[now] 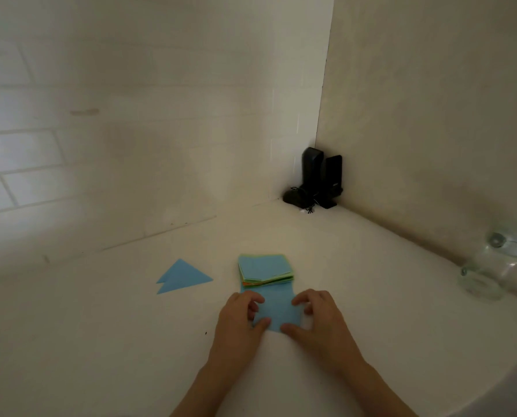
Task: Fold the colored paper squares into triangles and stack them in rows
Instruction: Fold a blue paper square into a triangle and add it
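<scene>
A blue paper square (276, 308) lies flat on the white counter, just in front of a stack of coloured paper squares (265, 269) with a blue sheet on top. My left hand (241, 314) grips the square's left edge and near corner. My right hand (314, 314) pinches its right edge and near corner. To the left, two folded blue triangles (182, 277) lie overlapped on the counter.
The white counter (100, 326) meets tiled walls in a corner. Two black speakers with a tangled cable (318, 179) stand in that corner. A clear glass jar (488, 266) lies at the right by the wall. The counter's edge curves at the lower right.
</scene>
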